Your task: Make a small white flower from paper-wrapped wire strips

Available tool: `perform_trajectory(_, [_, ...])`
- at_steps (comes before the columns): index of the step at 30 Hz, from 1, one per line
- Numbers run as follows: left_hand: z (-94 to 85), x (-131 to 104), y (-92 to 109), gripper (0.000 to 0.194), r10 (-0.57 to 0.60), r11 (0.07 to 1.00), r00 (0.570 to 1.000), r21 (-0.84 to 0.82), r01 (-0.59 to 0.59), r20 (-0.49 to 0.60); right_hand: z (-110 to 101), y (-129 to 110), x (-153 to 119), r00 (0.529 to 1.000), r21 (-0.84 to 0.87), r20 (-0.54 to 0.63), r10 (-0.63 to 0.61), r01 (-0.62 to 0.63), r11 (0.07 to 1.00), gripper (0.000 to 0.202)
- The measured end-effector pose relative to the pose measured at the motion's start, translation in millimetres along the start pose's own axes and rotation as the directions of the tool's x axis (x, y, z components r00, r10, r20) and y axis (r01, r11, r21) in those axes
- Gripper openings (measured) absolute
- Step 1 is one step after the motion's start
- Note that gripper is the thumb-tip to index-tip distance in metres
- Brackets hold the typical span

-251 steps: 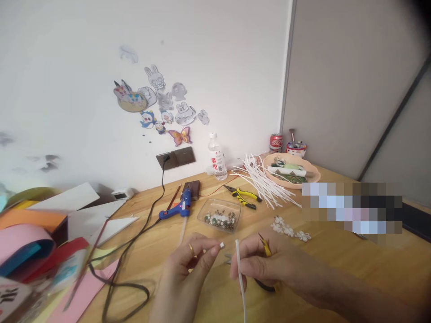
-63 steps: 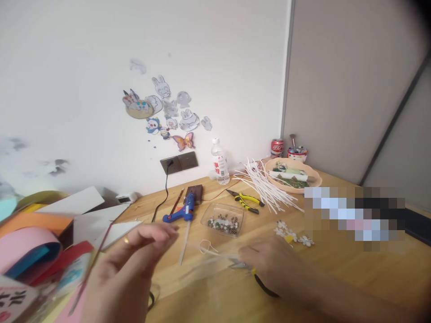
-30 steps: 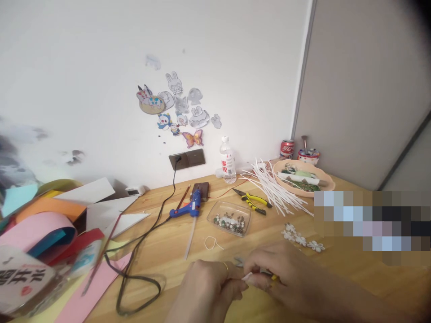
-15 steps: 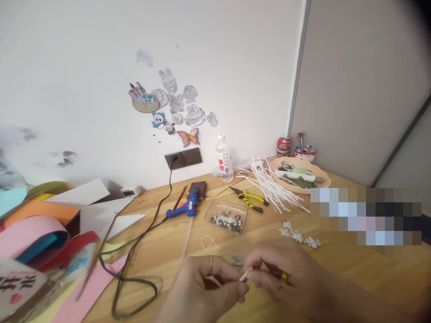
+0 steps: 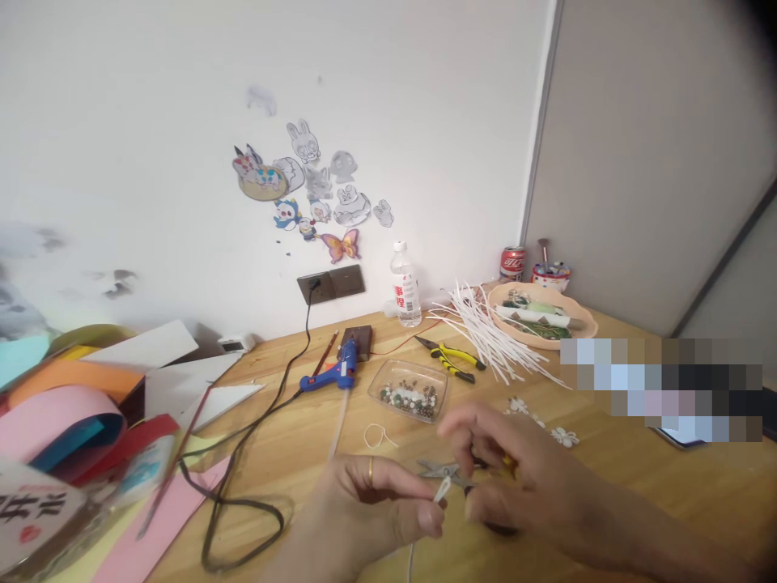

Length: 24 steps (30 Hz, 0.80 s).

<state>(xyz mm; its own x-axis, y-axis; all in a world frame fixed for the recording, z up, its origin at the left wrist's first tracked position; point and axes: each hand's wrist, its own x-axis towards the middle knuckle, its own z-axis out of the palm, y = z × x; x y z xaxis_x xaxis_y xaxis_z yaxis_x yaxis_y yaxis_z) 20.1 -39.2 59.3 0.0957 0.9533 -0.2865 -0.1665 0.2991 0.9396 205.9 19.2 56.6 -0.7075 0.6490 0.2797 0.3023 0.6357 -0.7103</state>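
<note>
Between thumb and fingertips, my left hand [image 5: 382, 502] pinches a small loop of white cord [image 5: 444, 488]. A tail of white cord hangs below that hand. My right hand [image 5: 515, 478] is just to the right of the loop, its thumb and index finger apart and holding nothing that I can see. Under and behind it lies a pair of scissors [image 5: 438, 468], grey blades showing and handles partly covered. Beyond the hands are a thin curl of white string [image 5: 380, 437] and a clear box of beads [image 5: 408, 395]. White flower-shaped cord pieces [image 5: 564, 437] lie past my right hand.
Yellow-black pliers [image 5: 452, 356], a bundle of white cords [image 5: 486, 332] and a peach tray [image 5: 588, 328] are farther back. A blue glue gun [image 5: 331, 376] trails its black cable leftward. Coloured paper [image 5: 66, 429] heaps at left. A water bottle [image 5: 405, 287] stands by the wall.
My right hand has let go of the white cord and drawn slightly back, its fingers spreading. The loop stays in my left hand, and more of the scissors shows.
</note>
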Motion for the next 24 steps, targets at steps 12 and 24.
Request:
perform_trajectory(12, [0.9, -6.2, 18.0, 0.017, 0.068, 0.986, 0.984, -0.141, -0.092, -0.164, 38.9, 11.8, 9.7, 0.979, -0.292, 0.123, 0.166, -0.124, 0.948, 0.017])
perform_trajectory(24, [7.7, -7.4, 9.6, 0.020, -0.077, 0.938, 0.993, -0.343, 0.042, -0.089, 28.8, -5.5, -3.0, 0.758, -0.358, -0.280, -0.589, 0.487, 0.796, 0.019])
